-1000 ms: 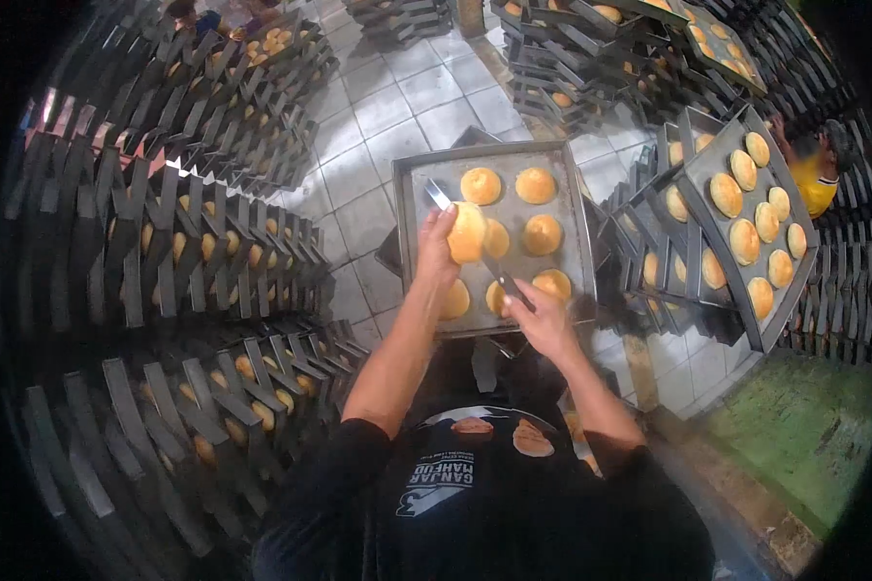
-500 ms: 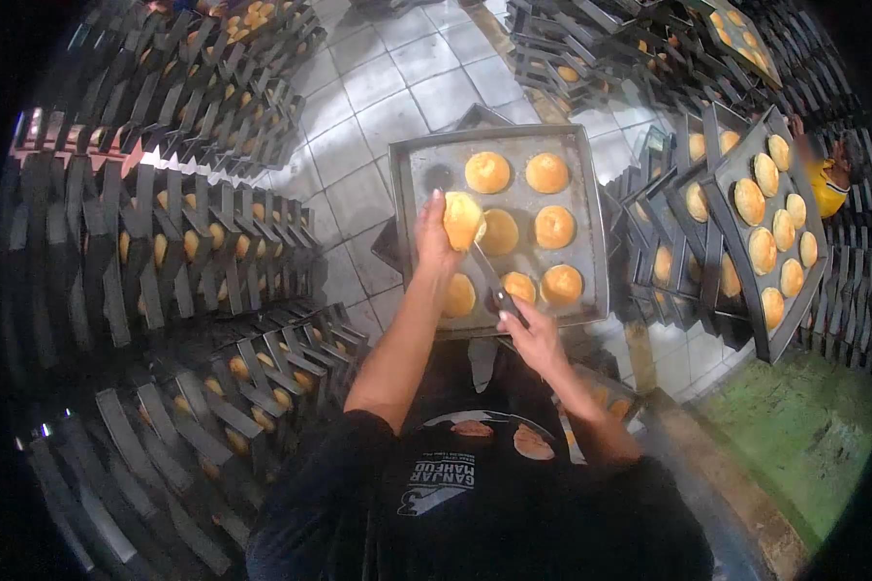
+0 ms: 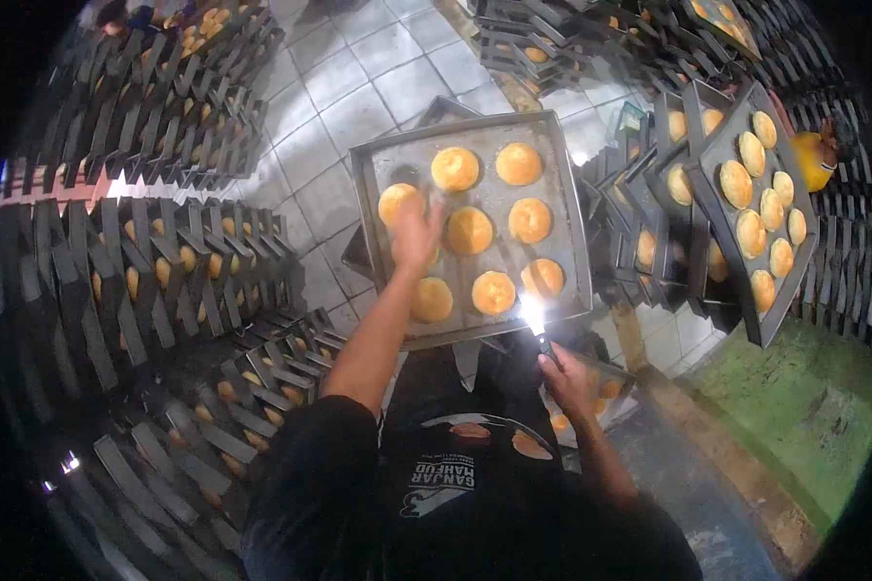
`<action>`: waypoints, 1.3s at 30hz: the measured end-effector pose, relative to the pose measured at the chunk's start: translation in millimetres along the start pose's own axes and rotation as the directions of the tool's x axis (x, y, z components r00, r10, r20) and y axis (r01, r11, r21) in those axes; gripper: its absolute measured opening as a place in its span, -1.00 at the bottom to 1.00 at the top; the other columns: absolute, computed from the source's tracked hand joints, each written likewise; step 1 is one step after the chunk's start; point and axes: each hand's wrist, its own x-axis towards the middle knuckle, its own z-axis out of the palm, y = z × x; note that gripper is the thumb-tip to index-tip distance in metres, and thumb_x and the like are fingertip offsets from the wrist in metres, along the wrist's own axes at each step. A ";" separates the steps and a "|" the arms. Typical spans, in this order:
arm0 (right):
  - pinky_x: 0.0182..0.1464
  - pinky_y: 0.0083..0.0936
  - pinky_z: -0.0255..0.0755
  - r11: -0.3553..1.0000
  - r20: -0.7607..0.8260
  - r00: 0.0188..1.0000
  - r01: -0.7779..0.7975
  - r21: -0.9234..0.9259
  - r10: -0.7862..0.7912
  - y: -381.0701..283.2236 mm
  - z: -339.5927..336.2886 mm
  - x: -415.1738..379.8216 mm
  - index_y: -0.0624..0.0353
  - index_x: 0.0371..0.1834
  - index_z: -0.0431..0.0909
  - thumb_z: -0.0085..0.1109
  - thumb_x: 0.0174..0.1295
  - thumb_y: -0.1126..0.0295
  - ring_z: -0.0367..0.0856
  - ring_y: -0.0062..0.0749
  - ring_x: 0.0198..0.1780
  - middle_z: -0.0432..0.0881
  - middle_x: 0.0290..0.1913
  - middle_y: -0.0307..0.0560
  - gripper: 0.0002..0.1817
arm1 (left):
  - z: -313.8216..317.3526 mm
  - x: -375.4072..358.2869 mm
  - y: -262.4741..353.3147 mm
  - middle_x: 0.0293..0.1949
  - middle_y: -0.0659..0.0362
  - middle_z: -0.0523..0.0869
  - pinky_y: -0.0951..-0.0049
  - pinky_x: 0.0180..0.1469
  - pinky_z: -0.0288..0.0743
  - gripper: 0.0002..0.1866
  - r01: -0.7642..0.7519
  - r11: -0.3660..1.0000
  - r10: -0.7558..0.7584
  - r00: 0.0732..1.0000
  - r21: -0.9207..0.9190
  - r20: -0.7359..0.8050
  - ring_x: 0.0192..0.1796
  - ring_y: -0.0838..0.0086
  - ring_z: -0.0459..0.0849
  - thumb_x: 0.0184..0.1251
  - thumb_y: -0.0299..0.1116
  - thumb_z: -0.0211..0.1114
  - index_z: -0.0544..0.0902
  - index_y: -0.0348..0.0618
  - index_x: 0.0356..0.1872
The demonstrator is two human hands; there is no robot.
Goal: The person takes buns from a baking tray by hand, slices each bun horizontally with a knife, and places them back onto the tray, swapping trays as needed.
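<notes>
Before me is a square metal baking tray (image 3: 574,254) with several round golden buns (image 3: 470,230) in rows. My left hand (image 3: 417,232) is over the tray's left side, slightly blurred, thumb apart from the fingers, with no bun lifted in it. Just beside its fingertips, a bun (image 3: 395,201) rests on the tray, and another is partly hidden beneath the hand. My right hand (image 3: 569,380) grips the dark handle of a knife (image 3: 535,320) at the tray's near right corner. Strong glare on the blade hides its outline.
Tall stacks of dark trays (image 3: 155,261) filled with buns stand at left. More are stacked at right, topped by a tilted tray of buns (image 3: 771,208). A person in yellow (image 3: 814,163) is beyond it. Pale floor tiles (image 3: 354,102) show between the stacks.
The bun my left hand was holding up is now down on the tray's left side. My right hand has drawn the knife away from it, toward the near right corner.
</notes>
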 end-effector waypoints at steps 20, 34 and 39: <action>-0.55 -0.69 0.27 0.952 -0.108 0.988 0.132 0.277 -0.106 -64.7 -46.7 -6.1 0.13 0.31 0.63 0.20 0.50 0.31 0.38 -0.79 -0.57 0.68 -0.36 -0.34 -0.63 | 27.7 -54.0 69.8 0.11 -0.02 0.73 0.15 -0.06 0.73 -0.22 0.632 0.576 -0.331 0.760 -0.518 0.560 0.07 0.21 0.78 0.20 -0.17 0.62 0.44 -0.21 0.38; -0.34 -0.65 0.45 0.829 -0.097 0.843 0.538 0.155 -0.529 -104.2 -35.7 -11.9 0.29 0.41 0.52 0.22 0.49 0.36 0.58 -0.73 -0.37 0.74 -0.29 -0.24 -0.53 | -36.6 -16.8 152.9 -0.04 0.15 0.82 0.14 0.11 0.69 -0.41 0.409 -0.179 -0.380 0.811 -0.895 0.446 0.00 0.29 0.81 0.47 0.28 0.24 0.67 -0.06 0.08; -0.15 -0.58 0.58 0.815 -0.130 0.806 0.579 -0.030 -0.578 -96.1 -38.3 -22.6 0.38 0.40 0.51 0.23 0.47 0.40 0.72 -0.61 -0.24 0.77 -0.22 -0.16 -0.52 | -44.8 -20.4 159.4 -0.05 0.19 0.83 0.18 0.16 0.67 -0.37 0.395 -0.161 -0.338 0.839 -0.904 0.427 0.02 0.32 0.81 0.32 0.33 0.37 0.71 -0.06 0.00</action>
